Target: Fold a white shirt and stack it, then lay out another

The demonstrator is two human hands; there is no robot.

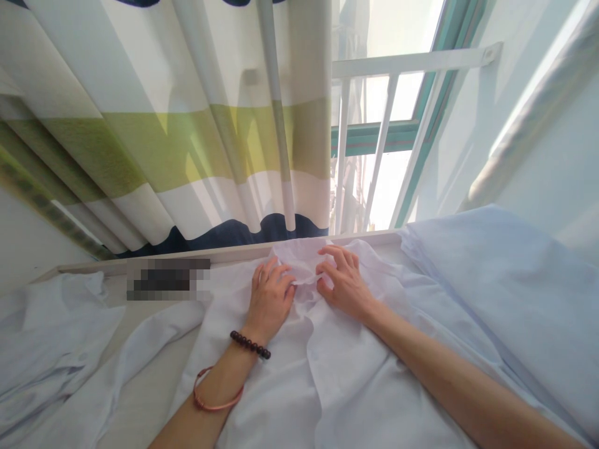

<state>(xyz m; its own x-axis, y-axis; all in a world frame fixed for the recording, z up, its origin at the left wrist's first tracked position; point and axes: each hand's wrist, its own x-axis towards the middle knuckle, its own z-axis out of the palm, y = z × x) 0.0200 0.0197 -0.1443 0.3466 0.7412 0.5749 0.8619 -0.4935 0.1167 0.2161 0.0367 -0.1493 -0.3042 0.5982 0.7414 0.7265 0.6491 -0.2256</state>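
A white shirt point(299, 374) lies spread on a pale surface in front of me, its collar end toward the window. My left hand point(269, 299) rests on the collar area with fingers curled, pinching a fold of the fabric. My right hand point(341, 280) lies just to its right, thumb and fingers pinched on the same fold of collar point(304, 274). The two hands nearly touch. A dark bead bracelet and a thin copper bangle sit on my left wrist.
A pile of white cloth point(505, 293) lies at the right, more white garments point(47, 337) at the left. Behind the surface's far edge point(210, 254) hang a striped curtain point(163, 137) and a barred window point(384, 143).
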